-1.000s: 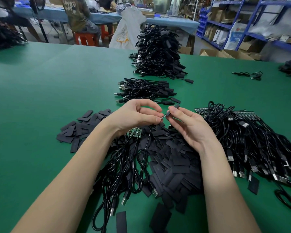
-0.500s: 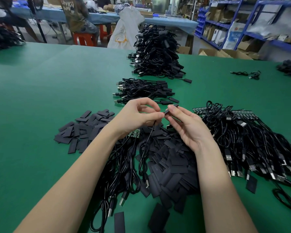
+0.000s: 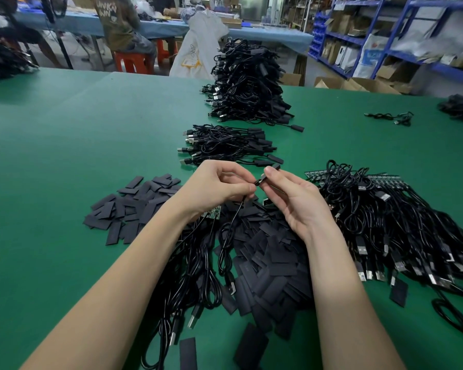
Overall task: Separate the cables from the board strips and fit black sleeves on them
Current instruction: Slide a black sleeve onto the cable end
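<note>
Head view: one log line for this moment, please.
step: sleeving | left hand: pinches thin black cable | right hand: holds flat black sleeve at cable end

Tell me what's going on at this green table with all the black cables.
A person is fitting a black sleeve onto a cable end. The left hand pinches the cable tip, and the right hand holds the sleeve against it. Loose sleeves lie below, unfinished cables on board strips to the right, and finished bundles beyond the hands.

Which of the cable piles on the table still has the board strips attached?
The spread-out pile just right of the right hand: green board strips show along its far edge. The two stacked piles beyond the hands show only plugs and sleeved ends.
</note>
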Motion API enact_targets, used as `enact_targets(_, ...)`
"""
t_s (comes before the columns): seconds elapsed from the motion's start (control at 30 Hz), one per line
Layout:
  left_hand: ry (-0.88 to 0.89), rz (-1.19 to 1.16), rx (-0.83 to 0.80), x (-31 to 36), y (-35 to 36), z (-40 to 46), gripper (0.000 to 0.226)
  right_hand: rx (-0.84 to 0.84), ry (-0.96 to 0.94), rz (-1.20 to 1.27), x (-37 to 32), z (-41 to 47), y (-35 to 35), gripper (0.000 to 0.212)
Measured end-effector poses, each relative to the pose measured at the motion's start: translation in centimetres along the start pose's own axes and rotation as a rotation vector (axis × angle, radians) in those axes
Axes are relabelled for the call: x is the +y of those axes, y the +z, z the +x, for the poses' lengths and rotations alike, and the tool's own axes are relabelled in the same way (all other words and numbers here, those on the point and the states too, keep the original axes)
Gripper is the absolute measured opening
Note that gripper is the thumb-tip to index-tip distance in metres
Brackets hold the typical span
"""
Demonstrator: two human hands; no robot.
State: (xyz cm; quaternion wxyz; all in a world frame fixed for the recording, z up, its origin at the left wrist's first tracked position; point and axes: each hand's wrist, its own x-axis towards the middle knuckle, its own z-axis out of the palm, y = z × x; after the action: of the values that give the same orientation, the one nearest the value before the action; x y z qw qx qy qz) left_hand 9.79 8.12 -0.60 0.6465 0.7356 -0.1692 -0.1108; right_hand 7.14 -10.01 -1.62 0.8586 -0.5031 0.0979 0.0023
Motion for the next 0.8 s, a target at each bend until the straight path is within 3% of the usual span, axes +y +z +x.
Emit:
enact_targets(0.1,-0.037,0.001,0.006,-0.04,0.01,0.18,0.01,0.028,-0.018,-0.01,0.02,-0.11,0.21,0.004)
enact_targets(0.2,-0.058,-0.012,0.027,-0.17,0.05,0.21,0.009,0.053,-0.039,-0.016,0.25,-0.08,0.38,0.018)
enact_targets(0.47,-0.012,-0.011,0.044,-0.11,0.01,0.0,0.008,0.003,-0.042,-0.004,0.35,-0.2,0.6,0.003)
enact_targets(0.8,0.072,-0.014,0.046,-0.08,0.12,0.22,0.006,0.019,-0.013,0.096,0.56,0.07,0.45,0.025)
